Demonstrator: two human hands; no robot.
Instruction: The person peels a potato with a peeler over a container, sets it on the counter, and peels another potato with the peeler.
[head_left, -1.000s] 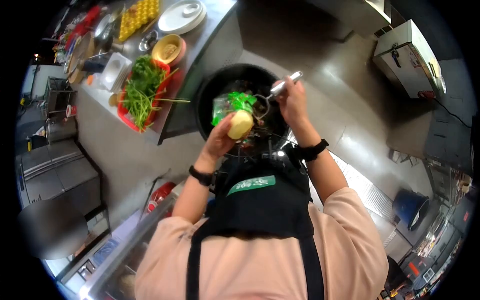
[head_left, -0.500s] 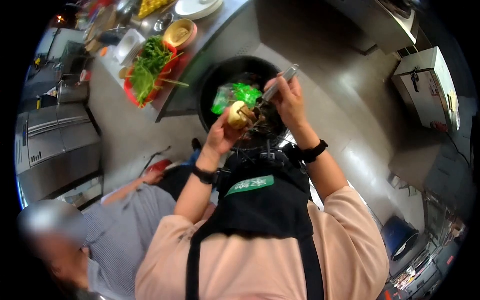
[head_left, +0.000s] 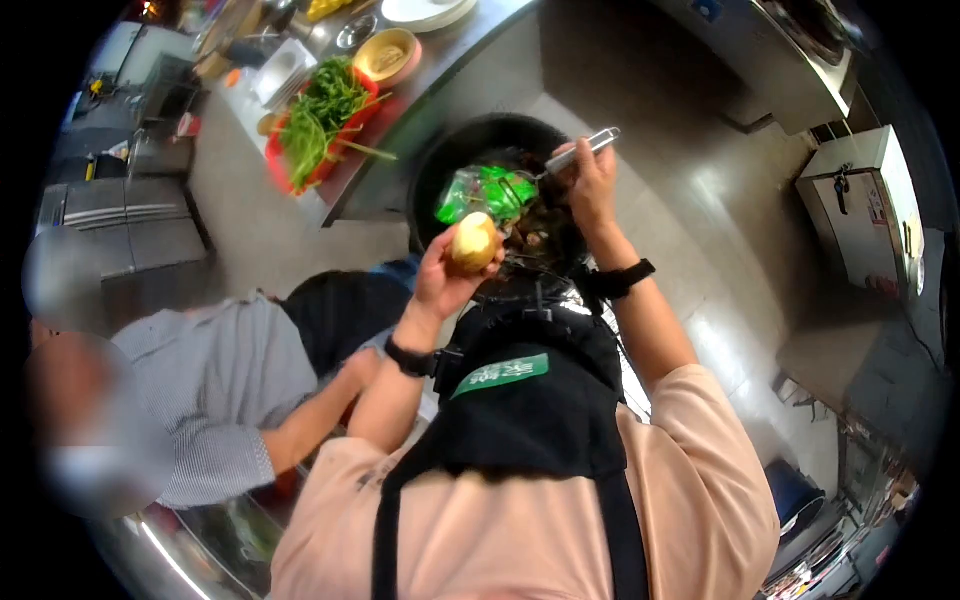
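A partly peeled potato (head_left: 473,242), pale yellow with a browner side, rests in the fingers of my left hand (head_left: 450,275). My right hand (head_left: 588,190) grips the silver handle of a peeler (head_left: 598,141), whose head points left, apart from the potato. Both hands are at the near side of a black bin (head_left: 425,165). Inside the bin lie a green and clear plastic bag (head_left: 487,192) and dark scraps too jumbled to tell apart.
A metal counter (head_left: 460,55) at upper left bears a red basket (head_left: 280,172) of leafy greens (head_left: 325,115), a yellow bowl (head_left: 388,57) and white plates. A person in a grey shirt (head_left: 215,370) stands close on my left. A white cabinet (head_left: 850,205) is at right.
The potato has turned in my left hand, and the peeler has moved off it to the upper right. The co-worker has come closer on the left. The view has shifted.
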